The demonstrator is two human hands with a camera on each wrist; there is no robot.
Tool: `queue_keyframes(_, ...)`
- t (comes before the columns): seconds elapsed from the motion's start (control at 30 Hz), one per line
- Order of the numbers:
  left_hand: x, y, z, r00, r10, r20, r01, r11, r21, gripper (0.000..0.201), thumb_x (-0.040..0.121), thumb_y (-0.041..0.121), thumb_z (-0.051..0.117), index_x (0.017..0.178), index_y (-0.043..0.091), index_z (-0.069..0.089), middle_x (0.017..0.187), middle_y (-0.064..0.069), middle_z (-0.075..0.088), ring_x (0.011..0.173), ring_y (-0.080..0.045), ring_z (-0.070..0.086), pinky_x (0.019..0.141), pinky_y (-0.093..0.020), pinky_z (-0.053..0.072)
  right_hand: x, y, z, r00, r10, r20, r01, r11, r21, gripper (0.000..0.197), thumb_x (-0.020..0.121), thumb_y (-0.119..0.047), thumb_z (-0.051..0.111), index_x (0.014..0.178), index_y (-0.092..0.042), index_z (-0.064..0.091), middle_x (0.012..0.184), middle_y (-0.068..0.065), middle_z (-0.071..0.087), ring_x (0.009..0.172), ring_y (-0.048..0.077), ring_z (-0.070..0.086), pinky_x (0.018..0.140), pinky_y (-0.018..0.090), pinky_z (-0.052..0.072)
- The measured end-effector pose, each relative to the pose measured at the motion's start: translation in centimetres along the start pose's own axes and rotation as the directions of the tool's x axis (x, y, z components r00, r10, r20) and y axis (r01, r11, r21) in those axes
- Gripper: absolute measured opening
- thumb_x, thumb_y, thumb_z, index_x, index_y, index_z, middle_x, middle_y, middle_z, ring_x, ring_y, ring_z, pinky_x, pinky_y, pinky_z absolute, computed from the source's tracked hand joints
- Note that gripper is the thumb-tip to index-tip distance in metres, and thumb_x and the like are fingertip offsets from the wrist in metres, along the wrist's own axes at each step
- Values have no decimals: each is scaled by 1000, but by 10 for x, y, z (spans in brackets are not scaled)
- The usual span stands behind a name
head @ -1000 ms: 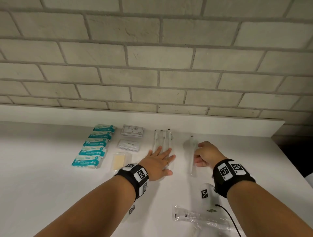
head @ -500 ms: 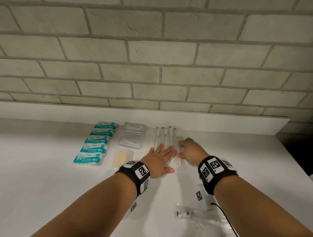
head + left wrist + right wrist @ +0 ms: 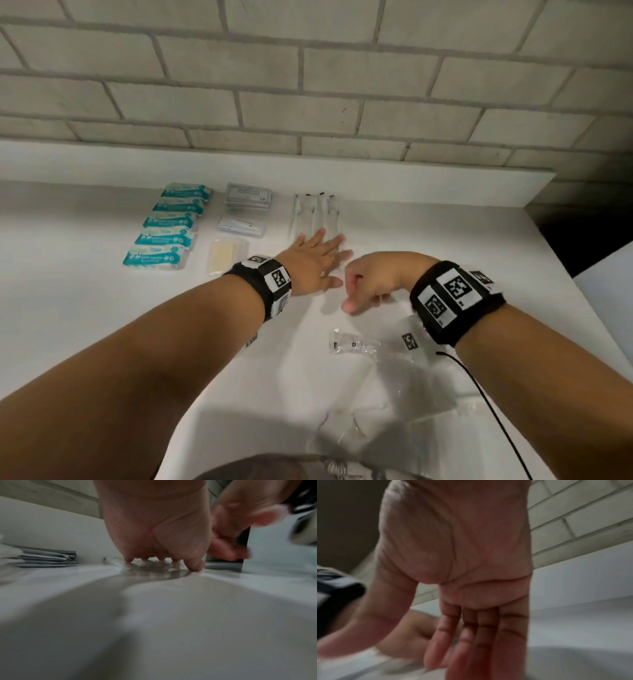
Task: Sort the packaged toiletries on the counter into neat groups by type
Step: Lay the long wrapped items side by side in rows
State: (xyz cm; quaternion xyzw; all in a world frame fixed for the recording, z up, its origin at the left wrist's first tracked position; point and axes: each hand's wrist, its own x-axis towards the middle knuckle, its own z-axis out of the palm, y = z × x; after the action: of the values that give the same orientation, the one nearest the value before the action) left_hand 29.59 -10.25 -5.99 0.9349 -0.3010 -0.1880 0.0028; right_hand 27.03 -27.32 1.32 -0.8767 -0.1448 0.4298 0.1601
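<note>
Several toothbrushes in clear wrappers lie side by side at the back middle of the white counter. My left hand lies flat on their near ends, fingers straight; the left wrist view shows its fingertips pressing down on the wrappers. My right hand hovers just right of it, loosely curled and holding nothing; in the right wrist view its fingers hang relaxed. Left of the toothbrushes lie a column of teal packets, a stack of grey sachets, a white sachet and a pale yellow packet.
A small clear packet and a crumpled clear plastic bag lie near me under the right wrist. A raised white ledge and a brick wall close the back. The counter ends at the right edge.
My right hand slid a wrapped toothbrush left against the row, let it go and drew back toward me. The left hand stayed flat on the toothbrushes.
</note>
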Motion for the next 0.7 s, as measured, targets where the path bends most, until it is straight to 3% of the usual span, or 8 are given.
queue_keyframes(0.1,0,1,1,1000,-8,-1,8,1000,-12,68,95,60,28,152,38,-3,159,8,-20,146,-24,-20,119,-52,-4,-12,-12,32,990,85,110,-36,922,-385,51,71,-45,78,105,-10,61,95,1,66,82,23,61,64,30,45)
queue_keyframes(0.23,-1,0,0,1000,-4,-3,4,1000,-9,68,95,61,27,152,38,-4,159,7,-20,146,-24,-20,119,-52,-4,-7,-11,52,998,5,-65,-40,829,-558,20,77,-22,67,82,-15,48,75,-4,52,75,22,57,57,28,42)
queue_keyframes(0.37,-2,2,-1,1000,-9,5,9,1000,-14,67,96,59,27,152,38,-4,158,7,-21,146,-24,-21,119,-52,-4,-5,1,22,955,5,-298,-95,952,-289,19,83,-19,60,97,-15,48,84,-3,52,75,17,50,53,24,35)
queue_keyframes(0.4,-2,2,-1,1000,-10,0,10,1000,-19,67,96,59,28,152,38,-3,159,7,-21,146,-24,-20,119,-52,-3,-2,7,13,899,19,-438,-112,976,-186,26,83,-23,65,102,-14,50,89,-1,53,79,18,50,55,25,35)
queue_keyframes(0.47,-2,1,-1,1000,-10,-7,10,1000,-30,67,96,58,30,152,39,-2,159,8,-19,146,-24,-19,119,-52,-3,4,18,-2,704,91,-705,-54,996,74,35,81,-30,71,102,-14,49,92,2,55,78,20,52,57,27,35)
queue_keyframes(0.53,-1,0,0,1000,-13,-4,13,999,-44,66,96,58,31,151,40,-2,159,9,-19,146,-22,-20,119,-51,-4,12,32,-13,574,190,-797,54,962,268,33,82,-35,71,97,-16,49,90,2,56,74,19,53,56,27,35)
queue_keyframes(0.63,-1,0,0,1000,-13,-5,13,998,-59,66,96,57,32,151,40,-2,159,10,-19,146,-21,-20,119,-49,-5,15,54,-20,585,238,-776,-31,962,271,6,93,-21,52,91,-16,53,98,8,65,78,22,54,65,28,39)
queue_keyframes(0.7,-1,-1,1,1000,-13,-3,13,998,-54,67,96,57,32,151,39,-2,159,10,-19,146,-21,-21,119,-49,-5,16,68,-19,638,255,-727,-149,966,209,17,92,-13,42,93,-12,59,102,11,67,84,27,58,71,30,45)
